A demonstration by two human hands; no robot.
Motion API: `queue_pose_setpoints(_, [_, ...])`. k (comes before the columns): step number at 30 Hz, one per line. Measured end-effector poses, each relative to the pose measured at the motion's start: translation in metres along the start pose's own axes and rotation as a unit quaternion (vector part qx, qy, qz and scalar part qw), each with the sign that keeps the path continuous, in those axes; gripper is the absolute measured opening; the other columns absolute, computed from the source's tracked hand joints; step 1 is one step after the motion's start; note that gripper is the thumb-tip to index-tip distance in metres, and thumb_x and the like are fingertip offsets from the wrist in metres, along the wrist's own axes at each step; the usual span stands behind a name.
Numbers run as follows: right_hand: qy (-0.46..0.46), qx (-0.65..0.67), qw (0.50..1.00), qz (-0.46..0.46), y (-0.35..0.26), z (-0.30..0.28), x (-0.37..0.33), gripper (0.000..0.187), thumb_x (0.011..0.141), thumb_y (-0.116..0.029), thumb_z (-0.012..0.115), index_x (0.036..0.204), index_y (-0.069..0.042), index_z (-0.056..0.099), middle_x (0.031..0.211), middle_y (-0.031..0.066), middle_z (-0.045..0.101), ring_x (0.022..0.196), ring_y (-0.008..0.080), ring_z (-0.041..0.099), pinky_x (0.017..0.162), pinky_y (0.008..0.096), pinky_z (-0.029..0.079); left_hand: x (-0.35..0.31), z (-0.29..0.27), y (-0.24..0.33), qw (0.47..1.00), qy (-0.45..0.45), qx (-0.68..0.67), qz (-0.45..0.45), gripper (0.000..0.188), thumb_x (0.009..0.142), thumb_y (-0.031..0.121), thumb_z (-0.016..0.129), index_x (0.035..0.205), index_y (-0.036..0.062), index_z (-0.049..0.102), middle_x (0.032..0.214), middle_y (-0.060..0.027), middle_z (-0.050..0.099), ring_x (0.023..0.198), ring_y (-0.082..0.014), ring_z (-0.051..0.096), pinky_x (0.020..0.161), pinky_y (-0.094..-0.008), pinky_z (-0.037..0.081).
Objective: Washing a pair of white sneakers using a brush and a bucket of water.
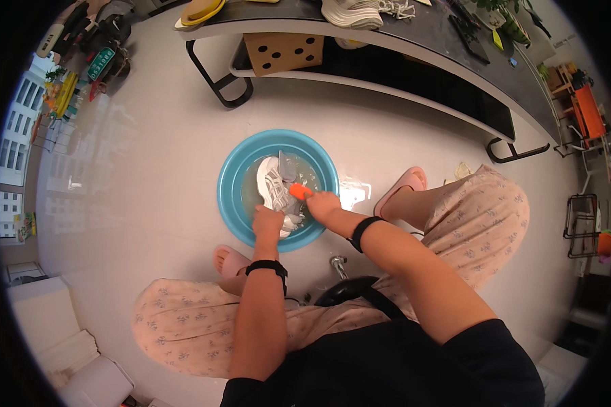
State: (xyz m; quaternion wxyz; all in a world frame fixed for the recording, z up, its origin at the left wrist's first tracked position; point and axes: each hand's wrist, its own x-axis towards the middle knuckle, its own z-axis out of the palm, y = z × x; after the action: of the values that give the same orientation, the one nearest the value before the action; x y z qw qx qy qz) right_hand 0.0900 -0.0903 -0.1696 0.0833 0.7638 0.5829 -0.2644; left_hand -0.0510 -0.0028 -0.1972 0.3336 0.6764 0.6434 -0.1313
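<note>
A round blue basin (pixel 229 190) with cloudy water stands on the floor between my feet. In it lies a white sneaker (pixel 270 184) with grey parts, its toe pointing away from me. My left hand (pixel 269 220) is closed on the sneaker's near end. With my right hand (pixel 324 205), fingers wrapped round it, I hold a small orange brush (pixel 299 191) against the sneaker's right side; its bristles do not show. A pale grey, flat piece (pixel 287 165) rests beside the toe, and I cannot tell what it is.
Beyond the basin stands a long low table (pixel 271 28) on black metal legs, with a lower shelf holding a cardboard box (pixel 284 53). A pale sneaker (pixel 352 13) and a yellow slipper (pixel 201 11) sit on top. My pink slippers (pixel 409 182) flank the basin.
</note>
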Motion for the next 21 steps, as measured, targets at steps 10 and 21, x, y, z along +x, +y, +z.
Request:
queue_pose_setpoints(10, [-0.032, 0.04, 0.999, 0.014, -0.016, 0.026, -0.035, 0.031, 0.085, -0.01, 0.04, 0.112, 0.0, 0.05, 0.083, 0.017, 0.064, 0.078, 0.0313, 0.064, 0.064, 0.0411, 0.052, 0.011, 0.005, -0.013, 0.999, -0.01, -0.034, -0.023, 0.07, 0.073, 0.038, 0.063, 0.118, -0.006, 0.033, 0.115, -0.0254, 0.05, 0.104, -0.0366, 0.053, 0.087, -0.0393, 0.044])
queue_pose_setpoints(21, [0.03, 0.087, 0.995, 0.037, -0.013, -0.019, -0.038, 0.03, 0.088, -0.023, 0.043, 0.111, -0.007, 0.054, 0.075, 0.0177, 0.063, 0.071, 0.0326, 0.063, 0.061, 0.0422, 0.051, 0.011, 0.007, -0.012, 0.999, 0.0, -0.031, -0.036, 0.067, 0.073, 0.039, 0.063, 0.114, -0.0061, 0.035, 0.113, -0.0251, 0.05, 0.101, -0.0351, 0.055, 0.084, -0.0393, 0.047])
